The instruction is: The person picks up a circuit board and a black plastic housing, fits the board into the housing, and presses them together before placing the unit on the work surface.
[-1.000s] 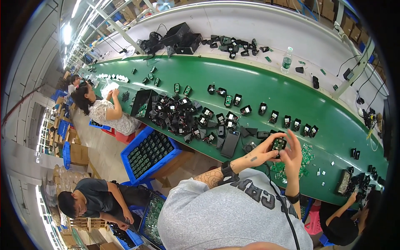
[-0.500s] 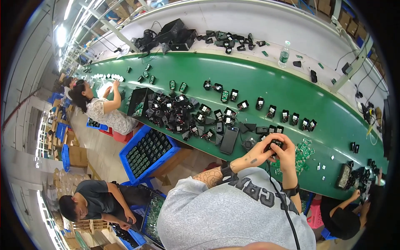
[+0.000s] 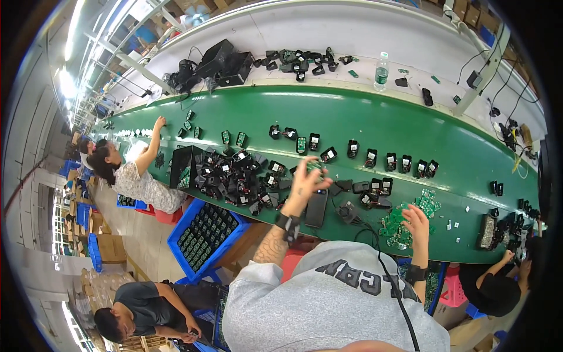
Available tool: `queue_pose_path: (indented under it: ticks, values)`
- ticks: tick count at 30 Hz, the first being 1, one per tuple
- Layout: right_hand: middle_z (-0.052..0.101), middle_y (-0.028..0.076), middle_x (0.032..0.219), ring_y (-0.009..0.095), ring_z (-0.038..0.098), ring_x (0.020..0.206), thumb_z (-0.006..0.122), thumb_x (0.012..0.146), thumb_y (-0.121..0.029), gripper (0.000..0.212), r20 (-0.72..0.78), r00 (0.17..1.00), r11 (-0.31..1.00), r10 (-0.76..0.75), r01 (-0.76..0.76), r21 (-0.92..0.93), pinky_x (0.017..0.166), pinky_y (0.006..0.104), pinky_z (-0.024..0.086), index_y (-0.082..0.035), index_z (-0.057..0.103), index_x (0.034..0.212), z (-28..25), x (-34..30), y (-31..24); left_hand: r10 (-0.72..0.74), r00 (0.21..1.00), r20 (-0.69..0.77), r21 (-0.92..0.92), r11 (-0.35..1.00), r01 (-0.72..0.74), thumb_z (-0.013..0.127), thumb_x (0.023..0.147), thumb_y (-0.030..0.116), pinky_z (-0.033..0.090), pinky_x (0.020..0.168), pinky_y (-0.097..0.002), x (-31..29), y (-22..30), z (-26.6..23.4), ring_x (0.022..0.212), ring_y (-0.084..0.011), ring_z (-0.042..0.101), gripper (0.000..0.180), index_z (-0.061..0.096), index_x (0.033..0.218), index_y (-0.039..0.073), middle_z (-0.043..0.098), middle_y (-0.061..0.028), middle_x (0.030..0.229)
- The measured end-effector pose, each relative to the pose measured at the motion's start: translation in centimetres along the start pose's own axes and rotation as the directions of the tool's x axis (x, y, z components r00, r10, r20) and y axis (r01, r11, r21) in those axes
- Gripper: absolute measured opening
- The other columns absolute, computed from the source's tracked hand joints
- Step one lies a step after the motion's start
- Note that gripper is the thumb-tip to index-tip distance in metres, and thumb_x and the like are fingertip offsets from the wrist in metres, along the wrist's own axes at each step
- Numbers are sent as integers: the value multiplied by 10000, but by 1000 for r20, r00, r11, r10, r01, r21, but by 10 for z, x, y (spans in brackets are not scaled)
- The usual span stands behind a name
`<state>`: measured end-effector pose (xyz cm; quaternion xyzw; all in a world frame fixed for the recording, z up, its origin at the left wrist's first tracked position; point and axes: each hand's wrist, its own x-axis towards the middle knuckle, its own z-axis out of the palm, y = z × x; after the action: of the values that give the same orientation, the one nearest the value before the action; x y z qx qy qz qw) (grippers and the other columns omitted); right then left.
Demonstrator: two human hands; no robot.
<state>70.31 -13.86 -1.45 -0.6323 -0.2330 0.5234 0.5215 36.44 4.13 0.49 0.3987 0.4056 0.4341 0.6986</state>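
Observation:
My left hand [image 3: 306, 179] is raised over the near side of the green bench, beside a group of black housings [image 3: 275, 167]. Its fingers are curled round a small green circuit board [image 3: 315, 166], partly hidden by the fingers; whether a housing is around it I cannot tell. My right hand [image 3: 417, 223] hovers at the edge of a loose pile of small green circuit boards [image 3: 396, 230], fingers apart, with nothing visible in them. A dark phone-like slab [image 3: 317, 209] lies below my left hand. Several black housings with white labels [image 3: 375, 186] sit between my hands.
A large heap of black housings [image 3: 226, 179] lies left, beside a black bin [image 3: 185, 167]. Spaced housings [image 3: 391, 161] line the bench's middle. A blue crate [image 3: 202, 240] of boards stands below left. A bottle [image 3: 382, 71] stands on the rear ledge. Co-workers sit at both sides.
My hands were together round a small black piece and have parted. The left moved left and away from me with a green board; the right opened and stayed near the board pile.

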Motion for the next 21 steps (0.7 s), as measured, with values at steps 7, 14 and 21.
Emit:
queue_pose_path:
  ticks: [7,14,21]
  values:
    - [672,93,1078,184,641,1004,600,926,-280,374,-217,973,995,80,-63,81,840,312,495,-27,589,1201,-25,-3,27,264,917,-299,222,954,-203,519,888,-1,598,658,-345,136,-12,-208,850,-172,530,387,433,1244,123,478,-75,1003]
    - [687,48,1005,124,640,921,590,918,-274,332,-253,956,975,147,-183,-124,744,252,474,-56,609,1168,-23,11,44,454,790,-412,841,523,138,614,776,138,461,872,-468,195,-35,-284,956,-430,606,487,454,1234,90,602,-261,1075]
    - [685,18,872,53,575,727,656,864,-182,242,-303,950,957,78,-156,-243,593,201,413,-24,660,1048,-18,15,41,666,716,-210,958,-5,286,675,786,396,318,1051,-524,206,-25,-241,1284,-384,386,540,574,1182,42,503,-207,1307]
